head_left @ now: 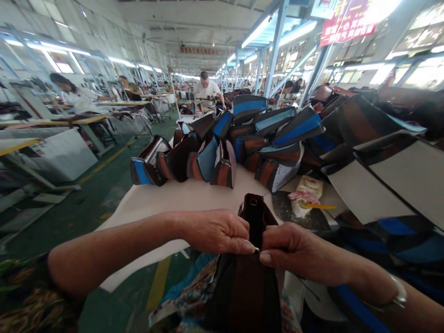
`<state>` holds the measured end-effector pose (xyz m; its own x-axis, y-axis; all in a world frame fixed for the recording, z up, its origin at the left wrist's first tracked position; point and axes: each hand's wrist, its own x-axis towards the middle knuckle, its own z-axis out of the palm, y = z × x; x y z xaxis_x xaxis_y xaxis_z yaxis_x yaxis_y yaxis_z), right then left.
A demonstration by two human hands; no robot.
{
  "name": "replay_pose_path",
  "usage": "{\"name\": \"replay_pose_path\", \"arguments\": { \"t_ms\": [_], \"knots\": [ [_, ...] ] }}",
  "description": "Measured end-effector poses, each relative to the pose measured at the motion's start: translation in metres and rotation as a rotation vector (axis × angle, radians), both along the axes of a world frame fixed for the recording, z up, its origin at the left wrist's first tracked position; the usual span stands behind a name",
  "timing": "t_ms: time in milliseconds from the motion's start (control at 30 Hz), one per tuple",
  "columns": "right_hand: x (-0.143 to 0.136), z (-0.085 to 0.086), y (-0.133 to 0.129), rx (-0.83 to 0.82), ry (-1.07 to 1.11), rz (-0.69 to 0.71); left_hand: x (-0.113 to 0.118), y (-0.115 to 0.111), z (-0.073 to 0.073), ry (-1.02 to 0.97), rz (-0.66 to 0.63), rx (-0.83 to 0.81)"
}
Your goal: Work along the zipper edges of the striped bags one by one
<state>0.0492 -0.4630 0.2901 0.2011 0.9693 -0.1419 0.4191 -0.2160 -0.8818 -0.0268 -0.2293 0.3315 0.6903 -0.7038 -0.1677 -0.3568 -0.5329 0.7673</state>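
Your left hand (220, 231) and right hand (301, 252) meet at the mouth of the dark bag (251, 291), brown-banded and lying over flowered cloth (197, 286); each grip is pinched closed on its edge. Beyond, stiff, boxy striped bags (224, 171) crowd the smooth, pale surface (166, 196). Farther back, green floor (104, 182) stretches past a person (211, 88) in white.
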Motion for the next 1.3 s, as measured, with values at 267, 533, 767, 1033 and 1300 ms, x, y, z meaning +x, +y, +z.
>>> {"name": "replay_pose_path", "arguments": {
  "t_ms": [267,533,767,1033,1300],
  "knots": [
    [-0.022,-0.004,0.012,0.047,-0.399,-0.168,-0.012,-0.01,-0.012,-0.269,-0.005,0.093],
    [-0.004,0.004,0.01,-0.051,0.024,-0.029,-0.002,0.007,-0.008,-0.023,0.044,-0.165],
    [-0.012,0.008,0.027,-0.117,-0.148,-0.088,-0.004,0.005,-0.011,-0.005,0.053,-0.112],
    [0.019,0.009,0.011,-0.008,0.111,-0.028,-0.009,0.006,-0.02,0.016,0.17,-0.208],
    [0.051,-0.004,-0.012,0.001,0.058,0.085,-0.009,-0.001,-0.017,-0.034,0.193,-0.076]
  ]
}}
